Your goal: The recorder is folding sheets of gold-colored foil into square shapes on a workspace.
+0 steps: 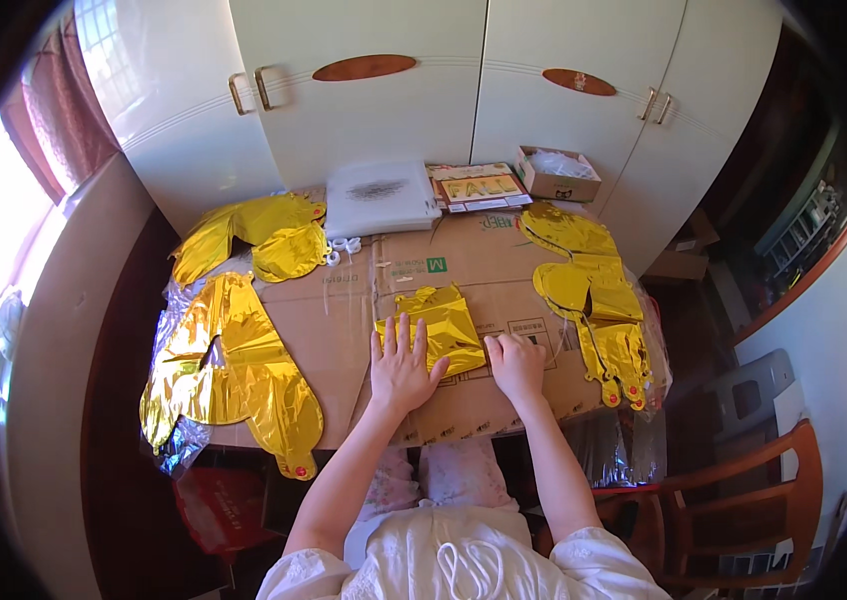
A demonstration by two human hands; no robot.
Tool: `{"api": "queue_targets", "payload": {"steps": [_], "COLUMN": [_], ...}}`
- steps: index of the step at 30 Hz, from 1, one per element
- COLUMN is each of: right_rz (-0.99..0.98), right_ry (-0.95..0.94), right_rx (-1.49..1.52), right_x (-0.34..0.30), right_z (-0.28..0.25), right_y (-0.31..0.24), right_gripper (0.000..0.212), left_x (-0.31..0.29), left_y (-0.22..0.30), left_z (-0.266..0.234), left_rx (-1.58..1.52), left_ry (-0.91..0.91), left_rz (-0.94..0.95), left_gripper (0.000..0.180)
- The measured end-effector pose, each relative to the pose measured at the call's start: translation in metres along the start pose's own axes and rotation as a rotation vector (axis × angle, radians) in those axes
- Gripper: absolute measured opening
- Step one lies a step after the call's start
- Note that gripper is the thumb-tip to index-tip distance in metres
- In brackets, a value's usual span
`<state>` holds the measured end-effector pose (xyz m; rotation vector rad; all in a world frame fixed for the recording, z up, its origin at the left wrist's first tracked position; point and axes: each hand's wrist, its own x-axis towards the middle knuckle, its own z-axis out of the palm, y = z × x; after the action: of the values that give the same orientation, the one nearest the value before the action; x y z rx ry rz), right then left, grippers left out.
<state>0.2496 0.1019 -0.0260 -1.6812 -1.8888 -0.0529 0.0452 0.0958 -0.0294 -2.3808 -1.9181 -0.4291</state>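
Amid bare cardboard [324, 345], your left hand [405, 376] spreads, gripping nothing, on gold foil [451, 327], your right hand [518, 367] curled at its edge, hold indiscernible.

Gold folded foil [454, 335] on brn cardboard [324, 330], wht cabinet [364, 125] at 12 o'clock.
Shiny gold in ctr; ditto 8 o'clock foil [254, 370], 10 o'clock foil [244, 225] & 3 o'clock foil [612, 290], these 3 w/ sml red spots; cardboard has grn & blk print; cabinet has red-brn ovals [364, 67] & brass-col. handles [261, 90]; plastic stack [379, 205] at 11: milky wht w/ dk grey smudge; card [479, 188] at 1: yel/org; box [559, 186] btwn 1 & 2: beige w/ blk print; stool [766, 378] btwn 3 & 4: grey; chair [806, 480] at 4: org-brn; at 6: pale pink floral trousers [469, 472], wht top [424, 560]; item [224, 510] at 7–8: red; curtain [59, 90] at 10: dusky mauve.
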Motion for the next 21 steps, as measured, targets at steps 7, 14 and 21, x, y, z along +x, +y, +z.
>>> {"api": "queue_targets", "payload": {"steps": [7,14,21], "right_rz": [-0.383,-0.506,-0.459], "right_ry": [-0.152,-0.511,-0.516], "right_rx": [0.141,-0.12,-0.15], "right_x": [0.032,0.039,0.034], "right_z": [-0.003,0.02,0.023], "right_y": [-0.028,-0.026,-0.023], "right_gripper": [0.043,0.063,0.068], "left_x": [0.001,0.001,-0.003], "left_y": [0.0,-0.001,-0.022], "left_z": [0.0,0.005,-0.013], "left_rx": [-0.007,0.012,0.004], "left_ry": [-0.02,-0.006,-0.136], "left_rz": [-0.006,-0.01,0.004], "left_gripper": [0.072,0.069,0.068]}}
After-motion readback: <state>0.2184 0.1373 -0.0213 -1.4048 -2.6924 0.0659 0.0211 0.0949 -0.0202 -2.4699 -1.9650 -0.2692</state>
